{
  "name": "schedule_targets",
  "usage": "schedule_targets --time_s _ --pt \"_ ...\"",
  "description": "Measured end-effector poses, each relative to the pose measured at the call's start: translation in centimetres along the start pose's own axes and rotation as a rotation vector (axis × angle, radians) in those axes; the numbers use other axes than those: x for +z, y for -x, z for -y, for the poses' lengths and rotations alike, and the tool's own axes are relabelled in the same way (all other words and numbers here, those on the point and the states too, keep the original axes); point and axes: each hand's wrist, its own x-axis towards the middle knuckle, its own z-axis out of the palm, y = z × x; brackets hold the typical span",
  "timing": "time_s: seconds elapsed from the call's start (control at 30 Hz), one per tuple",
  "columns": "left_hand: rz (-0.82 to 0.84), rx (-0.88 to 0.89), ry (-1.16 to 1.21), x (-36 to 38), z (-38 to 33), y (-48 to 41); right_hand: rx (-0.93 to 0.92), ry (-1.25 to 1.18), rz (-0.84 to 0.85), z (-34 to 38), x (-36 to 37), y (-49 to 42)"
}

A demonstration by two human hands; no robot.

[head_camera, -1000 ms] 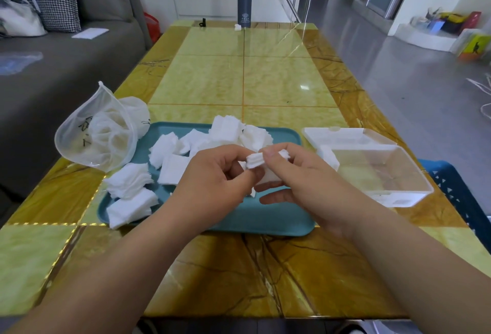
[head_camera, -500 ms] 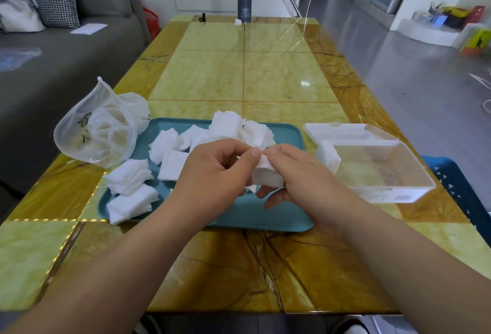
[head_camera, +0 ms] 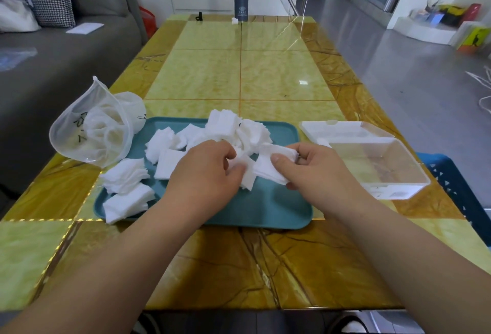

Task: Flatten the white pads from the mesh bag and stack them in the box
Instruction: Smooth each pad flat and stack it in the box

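A white pad [head_camera: 272, 167] is pinched between the right hand [head_camera: 316, 171]'s thumb and curled fingers [head_camera: 305, 151], above the teal tray [head_camera: 265, 206]. The left hand [head_camera: 207, 171] grips a second pad [head_camera: 245, 174], largely hidden under its fingers. Just right of the right hand's fingers stands the clear box [head_camera: 377, 171]; whether it holds pads is unclear. The mesh bag [head_camera: 93, 131] lies well left.

hands apart, right hand [head_camera: 316, 171] holding pad [head_camera: 273, 166]
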Motion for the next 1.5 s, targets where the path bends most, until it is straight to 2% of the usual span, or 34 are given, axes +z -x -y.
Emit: schedule_targets --time_s 0.1,0.23,0.63,0.9,0.97,1.1,1.17,1.3,1.5 --pt "0.068 -0.010 -0.175 0.9 -0.4 -0.2 0.027 -0.024 -0.039 -0.3 0.0 -0.4" --pt "0.060 -0.011 -0.191 0.9 -0.1 -0.2 0.039 -0.054 -0.064 -0.5 0.0 -0.7" --pt "-0.037 0.001 0.254 -1.0 -0.3 0.6 0.034 -0.101 -0.110 -0.7 -0.5 -1.1" --pt "-0.020 -0.150 0.601 -3.1 -0.1 0.9 0.036 -0.150 -0.113 -0.7 -0.4 -1.1" --pt "-0.006 -0.158 0.724 -3.4 -0.1 0.9 0.022 -0.178 -0.093 -0.5 -0.5 -1.0" --pt "0.159 -0.089 0.966 -3.3 -0.6 1.5 -0.015 -0.256 0.000 0.3 -0.2 -0.5" --pt "0.190 -0.061 0.951 -2.9 -1.0 1.6 -0.030 -0.296 0.086 0.8 0.1 -0.1" --pt "0.130 -0.064 0.871 -2.4 -1.0 1.6 -0.065 -0.332 0.241 1.6 0.4 0.5" --pt "0.117 -0.060 0.829 -2.4 -0.7 1.5 -0.100 -0.274 0.292 1.8 0.3 0.7"
